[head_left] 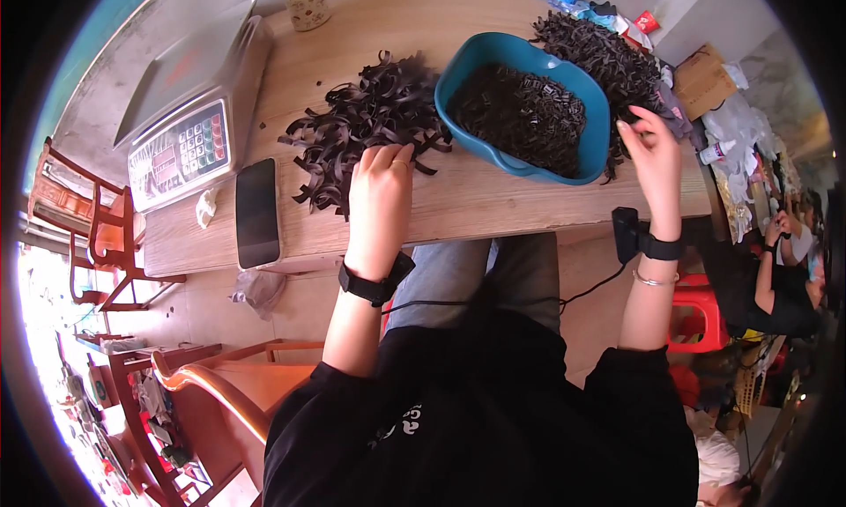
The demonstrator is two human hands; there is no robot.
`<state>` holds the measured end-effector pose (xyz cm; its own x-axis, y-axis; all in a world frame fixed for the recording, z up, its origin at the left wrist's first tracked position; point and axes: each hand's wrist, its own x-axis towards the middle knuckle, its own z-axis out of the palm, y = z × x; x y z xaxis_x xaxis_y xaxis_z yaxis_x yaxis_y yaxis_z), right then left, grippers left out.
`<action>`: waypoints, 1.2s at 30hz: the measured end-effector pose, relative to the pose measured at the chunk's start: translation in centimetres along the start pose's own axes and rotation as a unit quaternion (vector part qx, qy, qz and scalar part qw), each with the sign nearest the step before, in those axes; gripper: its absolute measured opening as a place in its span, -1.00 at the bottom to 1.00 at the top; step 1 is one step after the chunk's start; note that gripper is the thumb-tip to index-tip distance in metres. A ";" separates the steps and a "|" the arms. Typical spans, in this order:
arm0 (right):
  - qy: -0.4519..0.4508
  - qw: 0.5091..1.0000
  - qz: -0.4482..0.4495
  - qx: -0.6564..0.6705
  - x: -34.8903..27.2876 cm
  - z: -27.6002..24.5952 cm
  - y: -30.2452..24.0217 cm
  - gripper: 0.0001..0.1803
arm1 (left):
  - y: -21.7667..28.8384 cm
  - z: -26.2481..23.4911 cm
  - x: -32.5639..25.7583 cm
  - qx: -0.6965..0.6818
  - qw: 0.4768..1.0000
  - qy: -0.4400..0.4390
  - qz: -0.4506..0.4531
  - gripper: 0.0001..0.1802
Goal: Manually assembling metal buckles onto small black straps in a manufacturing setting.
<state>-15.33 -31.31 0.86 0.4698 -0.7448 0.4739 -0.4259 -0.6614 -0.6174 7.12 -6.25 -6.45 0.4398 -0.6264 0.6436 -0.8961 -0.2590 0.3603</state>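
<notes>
On the left a heap of dark brown strips (370,111), looped and tangled, lies on the wooden table. My left hand (381,190) is at the heap's near edge, its fingers bent and pressed together; their tips and anything in them are hidden. A blue plastic basin (493,155) beside it holds many small dark pieces (520,111). To the right of the basin, a second pile of dark strips (604,58) spreads along the table. My right hand (654,150) is raised at that pile's near end, fingers curved and apart, with nothing visible between them.
A digital scale (189,111) and a black phone (257,212) occupy the table's left side, with a crumpled tissue (205,207) between. A patterned jar (304,3) stands at the back. A black cable (582,294) joins my wristbands. A red stool (701,313) and another person (780,287) are at right.
</notes>
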 end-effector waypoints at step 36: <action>-0.325 0.815 0.109 0.466 -7.6 2.1 -12.6 -0.86 | 5.6 -6.0 -2.6 -0.187 0.965 0.125 0.138 -0.60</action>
<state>-11.96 -17.10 3.73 0.9013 -0.4312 0.0423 0.0762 0.0616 -0.9952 1.28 -1.70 -2.07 0.2294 -0.4251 0.8756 -0.9177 0.2053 0.3401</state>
